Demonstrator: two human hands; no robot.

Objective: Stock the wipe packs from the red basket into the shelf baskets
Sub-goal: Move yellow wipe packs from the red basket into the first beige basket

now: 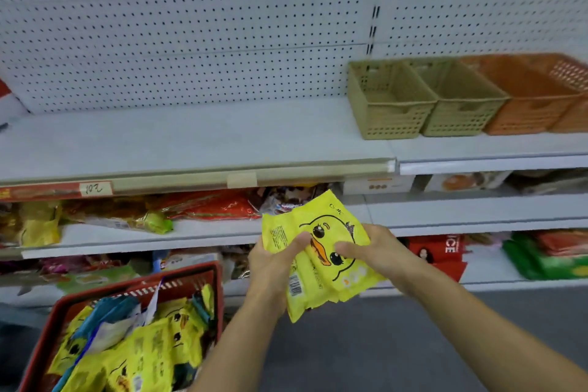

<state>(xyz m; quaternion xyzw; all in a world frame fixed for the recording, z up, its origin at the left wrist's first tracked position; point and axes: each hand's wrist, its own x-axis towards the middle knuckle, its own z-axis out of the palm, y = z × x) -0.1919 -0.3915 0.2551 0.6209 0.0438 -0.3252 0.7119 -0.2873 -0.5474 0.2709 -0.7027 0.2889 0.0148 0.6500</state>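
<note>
Both hands hold a small stack of yellow wipe packs point(321, 251) printed with a duck face, in front of the lower shelves. My left hand point(273, 267) grips the stack's left side with its thumb on top. My right hand point(372, 248) grips the right side. The red basket point(133, 289) sits at the lower left, with several yellow and blue packs point(136, 347) inside. On the upper shelf at the right stand two olive shelf baskets point(391, 118) point(461, 114) and orange shelf baskets point(534, 111); no packs are visible in them.
The white upper shelf point(191, 143) stretches left of the baskets, backed by a pegboard wall point(191, 25). Lower shelves hold assorted snack bags point(105, 213) and red and green packages point(547, 258). Grey floor point(381, 344) lies below.
</note>
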